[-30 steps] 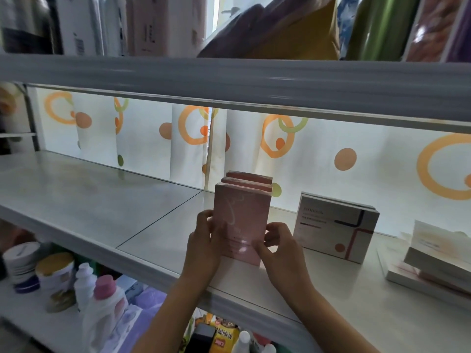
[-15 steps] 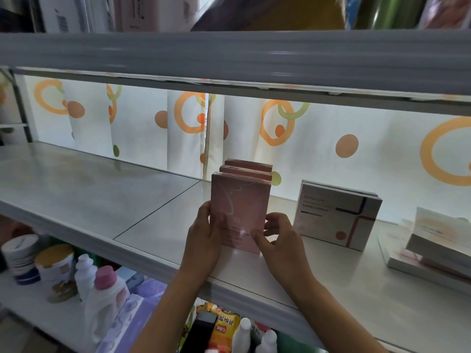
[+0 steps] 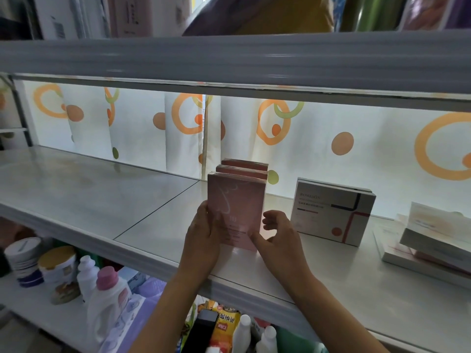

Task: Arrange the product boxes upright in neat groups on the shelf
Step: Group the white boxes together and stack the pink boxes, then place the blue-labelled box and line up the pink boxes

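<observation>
Three pink product boxes stand upright one behind another on the grey shelf (image 3: 102, 200). I hold the front pink box (image 3: 235, 200) between both hands. My left hand (image 3: 202, 240) grips its left edge, with fingers lying on the front face. My right hand (image 3: 277, 240) pinches the lower right corner, thumb on the front and fingers curled beside the right side. Only the tops of the two pink boxes behind (image 3: 242, 171) show. A white box with red and navy lines (image 3: 331, 212) stands upright to the right.
Several flat pale boxes (image 3: 433, 238) lie stacked at the shelf's far right. The upper shelf's front edge (image 3: 229, 59) hangs low overhead. A patterned curtain (image 3: 318, 128) backs the shelf. Bottles and tubs (image 3: 107, 301) crowd the lower shelf.
Both hands stay on the front pink box, which keeps its place in front of the other two. Only my view has shifted slightly.
</observation>
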`<state>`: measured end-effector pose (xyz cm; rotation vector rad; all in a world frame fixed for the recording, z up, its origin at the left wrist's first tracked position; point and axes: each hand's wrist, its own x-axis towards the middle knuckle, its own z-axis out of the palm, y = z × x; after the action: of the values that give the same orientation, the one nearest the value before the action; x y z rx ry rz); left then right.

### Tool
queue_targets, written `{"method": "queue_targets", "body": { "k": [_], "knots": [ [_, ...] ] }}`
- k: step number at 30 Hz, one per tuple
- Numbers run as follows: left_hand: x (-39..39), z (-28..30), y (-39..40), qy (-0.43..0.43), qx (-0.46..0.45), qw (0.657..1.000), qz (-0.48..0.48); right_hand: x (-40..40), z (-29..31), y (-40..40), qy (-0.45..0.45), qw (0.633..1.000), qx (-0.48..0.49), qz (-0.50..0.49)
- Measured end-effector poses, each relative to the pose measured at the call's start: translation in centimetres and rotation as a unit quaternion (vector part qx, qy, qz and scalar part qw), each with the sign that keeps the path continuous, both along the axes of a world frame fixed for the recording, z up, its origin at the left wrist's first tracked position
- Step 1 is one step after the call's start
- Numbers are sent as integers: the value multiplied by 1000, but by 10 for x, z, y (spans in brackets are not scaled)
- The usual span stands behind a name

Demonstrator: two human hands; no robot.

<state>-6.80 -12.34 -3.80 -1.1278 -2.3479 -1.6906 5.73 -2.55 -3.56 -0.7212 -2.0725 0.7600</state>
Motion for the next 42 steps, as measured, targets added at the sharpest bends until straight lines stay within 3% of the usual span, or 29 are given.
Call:
{"method": "queue_targets", "body": {
  "k": [5, 9, 16, 27, 33, 42],
  "knots": [
    [15, -6, -15, -5, -26, 997, 70, 16, 3, 0, -45, 999, 9, -17],
    [45, -17, -28, 71, 28, 992, 97, 43, 6, 4, -93, 992, 74, -30],
    [105, -14, 12, 262, 48, 963, -38, 122, 9, 32, -186, 960, 200, -63],
    [206, 14, 127, 365, 16, 905, -219, 250, 17, 100, -156, 937, 200, -242],
    [240, 28, 197, 327, 1, 898, -292, 289, 18, 132, -119, 932, 145, -309],
    [253, 8, 232, 93, -9, 939, -332, 297, 9, 141, -9, 969, -7, -247]
  ]
}}
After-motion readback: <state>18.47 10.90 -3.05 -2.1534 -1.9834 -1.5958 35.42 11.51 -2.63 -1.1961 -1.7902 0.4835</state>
